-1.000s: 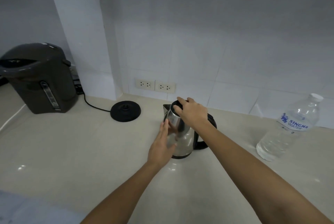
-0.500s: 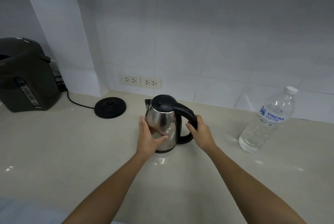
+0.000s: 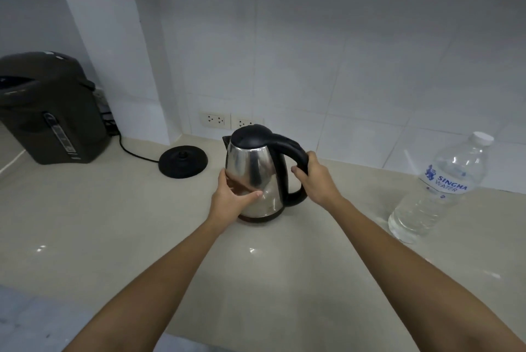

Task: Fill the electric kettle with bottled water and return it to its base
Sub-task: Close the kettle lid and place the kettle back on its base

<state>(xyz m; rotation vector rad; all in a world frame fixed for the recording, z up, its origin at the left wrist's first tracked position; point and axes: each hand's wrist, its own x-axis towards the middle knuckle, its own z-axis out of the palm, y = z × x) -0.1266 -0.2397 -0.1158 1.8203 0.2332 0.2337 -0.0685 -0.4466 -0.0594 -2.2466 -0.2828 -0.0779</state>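
A steel electric kettle [image 3: 256, 169] with a black lid and handle stands upright on the beige counter, its lid closed. My left hand [image 3: 230, 198] cups the kettle's lower left side. My right hand [image 3: 316, 181] is wrapped around the black handle. The round black base [image 3: 183, 161] lies on the counter to the kettle's left, bare, with its cord running left. A clear capped water bottle [image 3: 438, 189] with a blue and white label stands to the right, apart from both hands.
A dark hot-water dispenser [image 3: 51, 112] sits at the far left by the wall. Two wall sockets [image 3: 230, 121] are behind the kettle. The tiled wall and a white pillar [image 3: 113, 47] bound the counter [image 3: 113, 238] at the back.
My right hand left the lid and took the handle. My left hand stays on the kettle's side. The view shifted slightly.
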